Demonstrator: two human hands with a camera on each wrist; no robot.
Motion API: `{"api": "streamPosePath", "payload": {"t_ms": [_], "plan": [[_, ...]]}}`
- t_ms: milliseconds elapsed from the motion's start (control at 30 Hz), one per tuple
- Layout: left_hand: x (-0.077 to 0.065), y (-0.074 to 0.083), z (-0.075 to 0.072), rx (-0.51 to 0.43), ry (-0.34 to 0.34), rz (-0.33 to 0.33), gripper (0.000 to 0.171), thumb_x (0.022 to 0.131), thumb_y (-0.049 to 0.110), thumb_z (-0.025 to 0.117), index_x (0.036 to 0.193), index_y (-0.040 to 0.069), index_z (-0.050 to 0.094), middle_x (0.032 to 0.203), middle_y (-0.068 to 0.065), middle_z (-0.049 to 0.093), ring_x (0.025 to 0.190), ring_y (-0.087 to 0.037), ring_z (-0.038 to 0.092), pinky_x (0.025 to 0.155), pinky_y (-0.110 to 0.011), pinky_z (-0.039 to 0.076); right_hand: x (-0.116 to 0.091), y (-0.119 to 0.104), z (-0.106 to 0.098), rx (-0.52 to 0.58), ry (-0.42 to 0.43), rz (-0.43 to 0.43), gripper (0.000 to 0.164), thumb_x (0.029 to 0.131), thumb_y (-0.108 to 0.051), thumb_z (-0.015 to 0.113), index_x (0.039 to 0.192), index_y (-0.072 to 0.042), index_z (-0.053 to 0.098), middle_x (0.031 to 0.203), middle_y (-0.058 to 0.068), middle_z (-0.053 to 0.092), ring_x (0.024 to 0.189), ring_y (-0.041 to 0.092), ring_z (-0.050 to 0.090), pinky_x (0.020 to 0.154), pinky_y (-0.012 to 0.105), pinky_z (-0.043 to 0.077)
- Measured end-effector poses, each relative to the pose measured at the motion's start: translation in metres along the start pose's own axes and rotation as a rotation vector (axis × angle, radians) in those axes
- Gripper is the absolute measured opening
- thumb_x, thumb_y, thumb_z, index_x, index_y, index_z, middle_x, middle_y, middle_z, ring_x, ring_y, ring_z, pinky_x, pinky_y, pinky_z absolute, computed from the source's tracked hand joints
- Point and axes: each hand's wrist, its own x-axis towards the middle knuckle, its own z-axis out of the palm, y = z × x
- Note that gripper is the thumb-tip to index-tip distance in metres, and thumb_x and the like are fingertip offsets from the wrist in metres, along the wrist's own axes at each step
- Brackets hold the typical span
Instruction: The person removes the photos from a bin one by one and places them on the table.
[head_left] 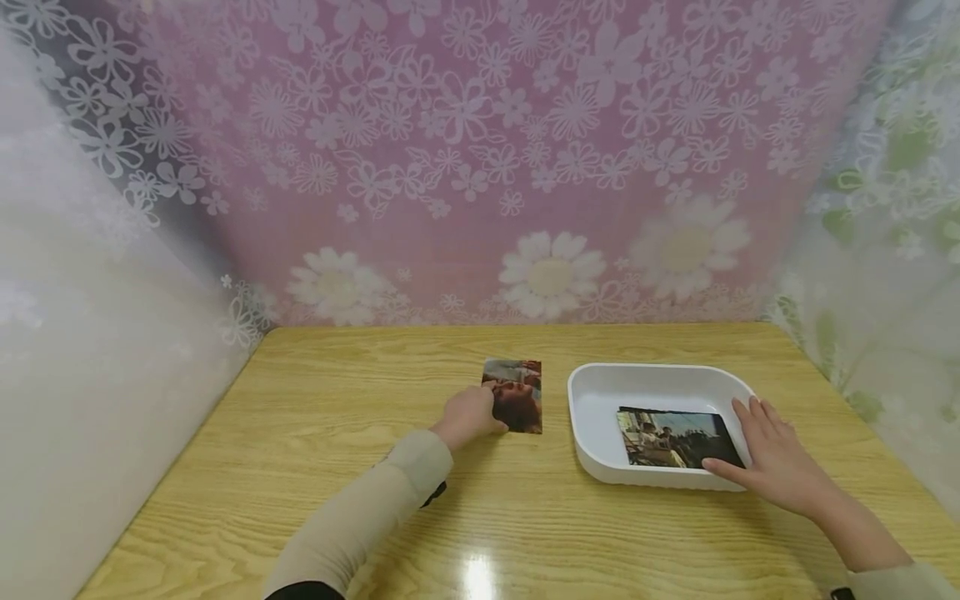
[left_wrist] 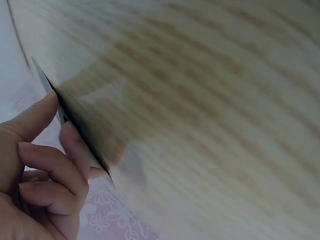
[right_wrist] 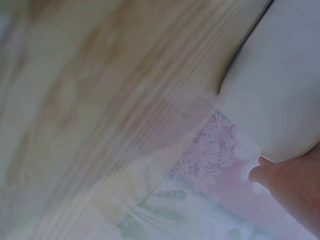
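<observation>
A printed photo (head_left: 521, 406) showing a face is upright just left of the tray. My left hand (head_left: 468, 414) pinches its left edge. In the left wrist view the photo (left_wrist: 82, 131) appears edge-on between thumb and index finger, close over the tabletop, with the other fingers curled below. My right hand (head_left: 783, 462) rests on the right front corner of a white plastic tray (head_left: 596, 402), fingers extended along the right rim and thumb over the front rim. Inside the tray lies a small stack of photos (head_left: 660, 440), the top one showing people outdoors.
The tray stands on the right half of a wood-grain table (head_left: 337, 383). A pink flowered curtain (head_left: 450, 208) hangs behind the table's back edge. Pale patterned sheets close off the left and right sides.
</observation>
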Motion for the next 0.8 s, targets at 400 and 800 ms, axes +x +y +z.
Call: {"api": "streamPosePath", "payload": {"t_ms": [400,800], "plan": [[0.001,-0.004,0.003,-0.022,-0.034,-0.022,0.082,0.07,0.039,0.073,0.137,0.012,0.035,0.083,-0.009,0.062,0.057,-0.016,0.049,0.047,-0.03,0.039,0.0,0.0,0.001,-0.006,0.005,0.008,0.097,0.081,-0.045,0.059,0.137,0.011,0.003,0.135,0.04,-0.002,0.125,0.041,-0.017,0.088,0.067,-0.002],[-0.002,0.019,-0.027,-0.107,0.044,0.071,0.049,0.075,0.045,0.066,0.105,0.005,0.061,0.059,0.001,0.055,0.046,-0.012,0.05,0.043,-0.026,0.038,-0.002,0.0,0.002,-0.003,0.009,0.007,0.097,0.081,-0.044,0.059,0.137,0.011,0.002,0.135,0.039,-0.003,0.126,0.041,-0.017,0.089,0.066,-0.003]]}}
